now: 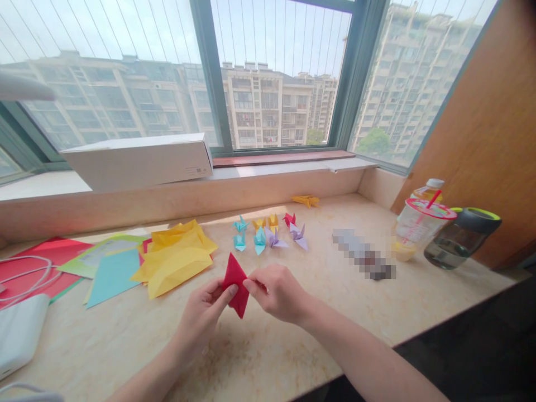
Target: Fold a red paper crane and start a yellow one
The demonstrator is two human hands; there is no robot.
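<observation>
Pinches a folded red paper between thumb and bent fingers of the left hand, and at its right edge between the nearly closed thumb and fingers of the right hand, in front of the folded cranes. Hides part of the paper under the left thumb; cannot judge contact between its lower tip and the worktop. Cannot make out the pixelated item. Loses a white device past the left border and part of a clear bottle behind the lidded cup. Leaves bare room on both sides, between yellow sheets at left and a sloping front edge at lower right. Shows marbled beige, backed by a white box beneath framed windows.
</observation>
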